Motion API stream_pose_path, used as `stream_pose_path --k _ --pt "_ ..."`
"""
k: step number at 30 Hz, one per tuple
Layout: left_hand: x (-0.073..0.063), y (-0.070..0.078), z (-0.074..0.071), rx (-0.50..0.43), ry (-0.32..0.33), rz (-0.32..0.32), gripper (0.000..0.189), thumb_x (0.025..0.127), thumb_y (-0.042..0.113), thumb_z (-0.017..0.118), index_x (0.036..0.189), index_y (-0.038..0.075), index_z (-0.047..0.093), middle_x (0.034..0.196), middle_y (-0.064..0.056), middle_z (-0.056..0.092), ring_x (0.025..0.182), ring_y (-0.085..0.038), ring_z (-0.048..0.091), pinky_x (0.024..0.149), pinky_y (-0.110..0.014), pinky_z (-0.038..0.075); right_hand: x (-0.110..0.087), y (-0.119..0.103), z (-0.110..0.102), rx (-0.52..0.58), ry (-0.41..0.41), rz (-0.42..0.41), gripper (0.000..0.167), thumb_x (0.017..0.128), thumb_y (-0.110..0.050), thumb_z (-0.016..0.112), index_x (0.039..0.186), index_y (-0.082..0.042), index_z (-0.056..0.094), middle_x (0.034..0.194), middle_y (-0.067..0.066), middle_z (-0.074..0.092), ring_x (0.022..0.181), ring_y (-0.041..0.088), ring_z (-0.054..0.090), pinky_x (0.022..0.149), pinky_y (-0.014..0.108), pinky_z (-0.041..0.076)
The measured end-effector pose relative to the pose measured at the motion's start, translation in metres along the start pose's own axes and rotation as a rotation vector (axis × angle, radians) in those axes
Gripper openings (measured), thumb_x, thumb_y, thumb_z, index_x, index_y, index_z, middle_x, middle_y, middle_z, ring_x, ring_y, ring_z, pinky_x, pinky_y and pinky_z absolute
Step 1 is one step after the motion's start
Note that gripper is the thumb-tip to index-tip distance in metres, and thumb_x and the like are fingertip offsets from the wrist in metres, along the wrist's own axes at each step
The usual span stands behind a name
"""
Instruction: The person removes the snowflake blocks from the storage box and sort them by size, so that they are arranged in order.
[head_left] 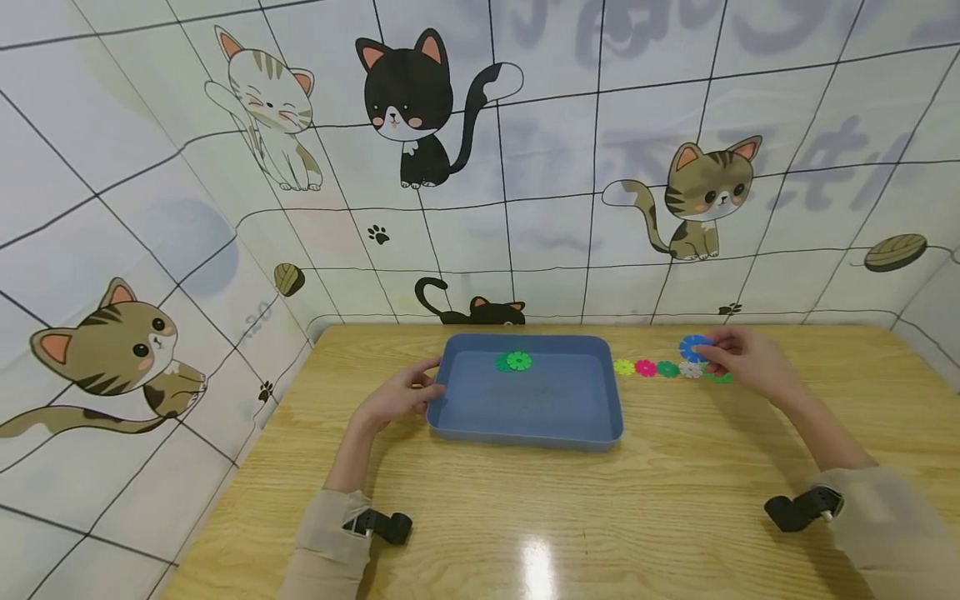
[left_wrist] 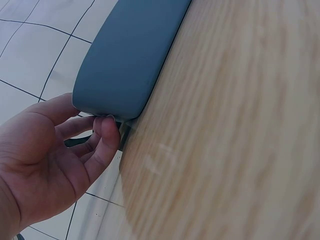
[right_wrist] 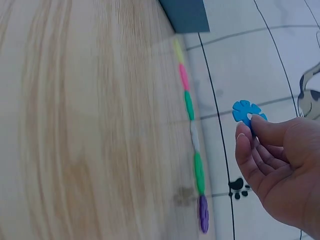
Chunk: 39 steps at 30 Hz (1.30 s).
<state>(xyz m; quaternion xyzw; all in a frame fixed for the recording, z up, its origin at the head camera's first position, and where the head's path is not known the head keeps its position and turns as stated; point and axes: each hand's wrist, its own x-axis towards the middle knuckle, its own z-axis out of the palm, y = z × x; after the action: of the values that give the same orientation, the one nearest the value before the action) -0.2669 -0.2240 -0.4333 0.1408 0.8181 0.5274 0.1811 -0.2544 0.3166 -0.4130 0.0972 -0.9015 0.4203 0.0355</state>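
Pinching the blue disc (head_left: 695, 349) between thumb and index finger of the right hand (head_left: 750, 365), with the other fingers bent in close by. Holding it raised off the table (head_left: 675, 508), over the row, notched edge showing beyond the fingertips. Lying just below the right fingers: a green disc (head_left: 722, 377), partly covered by the hand in the head view. Running leftward from there, end to end: a white disc (head_left: 691, 369), a second green disc (head_left: 667, 369), a pink disc (head_left: 646, 368) and a yellow disc (head_left: 624, 367). Showing in the right wrist view, at the opposite end of the row: a purple disc (right_wrist: 203, 214). Cannot tell whether interlocked or merely touching along that line.

Gripping the tray (head_left: 532, 421) at its left side with the left hand (head_left: 397, 396): thumb at the rim, other fingers bent and bunched against the outside. Resting inside, to the right of the left fingers and toward the far side: two green discs (head_left: 518, 361), overlapping. Reaching, at the end away from the left fingers, just beside the yellow disc.

Wearing pale sleeves (head_left: 326, 521), with a black camera (head_left: 393, 527) at each wrist, well back from the fingers. Rising beyond both hands: a cat-print wall (head_left: 555, 242).
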Motion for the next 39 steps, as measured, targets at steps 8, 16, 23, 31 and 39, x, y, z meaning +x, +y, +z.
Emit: stream_pose_path --k 8,16,23,31,39 --pt "0.0 0.001 0.0 -0.007 -0.002 0.002 0.067 0.103 0.012 0.06 0.159 0.001 0.026 0.102 -0.014 0.053 0.067 -0.016 0.048 0.064 -0.028 0.044 -0.012 0.028 -0.027 -0.057 0.028 0.053 0.039 0.104 -0.024 0.059 0.12 0.011 0.055 0.089 0.015 0.069 0.066 0.011 0.064 0.058 0.03 0.055" --pt "0.0 0.001 0.001 0.001 0.001 -0.002 0.066 0.103 0.012 0.06 0.159 0.001 0.026 0.103 -0.014 0.054 0.068 -0.018 0.05 0.064 -0.027 0.046 -0.026 0.052 -0.047 -0.132 0.067 0.136 0.042 0.105 -0.027 0.058 0.119 0.013 0.054 0.085 0.016 0.071 0.064 0.007 0.063 0.057 0.026 0.053" --pt "0.001 0.002 0.001 0.002 -0.002 -0.002 0.066 0.103 0.011 0.059 0.159 0.001 0.026 0.102 -0.014 0.054 0.069 -0.018 0.051 0.064 -0.027 0.046 -0.034 0.074 -0.061 -0.208 0.101 0.239 0.05 0.104 -0.032 0.059 0.117 0.016 0.054 0.078 0.008 0.072 0.061 0.006 0.064 0.056 0.021 0.045" --pt "0.001 0.001 0.0 0.0 -0.002 0.002 0.066 0.103 0.013 0.06 0.159 0.001 0.026 0.102 -0.014 0.054 0.069 -0.019 0.051 0.064 -0.028 0.046 -0.035 0.088 -0.065 -0.267 0.123 0.303 0.052 0.101 -0.033 0.063 0.111 0.018 0.057 0.078 0.013 0.07 0.066 0.017 0.062 0.054 0.025 0.045" --pt "0.001 0.001 0.001 0.004 0.003 -0.005 0.066 0.103 0.012 0.06 0.159 0.001 0.027 0.102 -0.015 0.055 0.07 -0.019 0.053 0.065 -0.028 0.047 -0.036 0.081 -0.062 -0.318 0.118 0.308 0.052 0.1 -0.03 0.064 0.112 0.02 0.058 0.098 0.035 0.063 0.08 0.037 0.059 0.057 0.03 0.042"
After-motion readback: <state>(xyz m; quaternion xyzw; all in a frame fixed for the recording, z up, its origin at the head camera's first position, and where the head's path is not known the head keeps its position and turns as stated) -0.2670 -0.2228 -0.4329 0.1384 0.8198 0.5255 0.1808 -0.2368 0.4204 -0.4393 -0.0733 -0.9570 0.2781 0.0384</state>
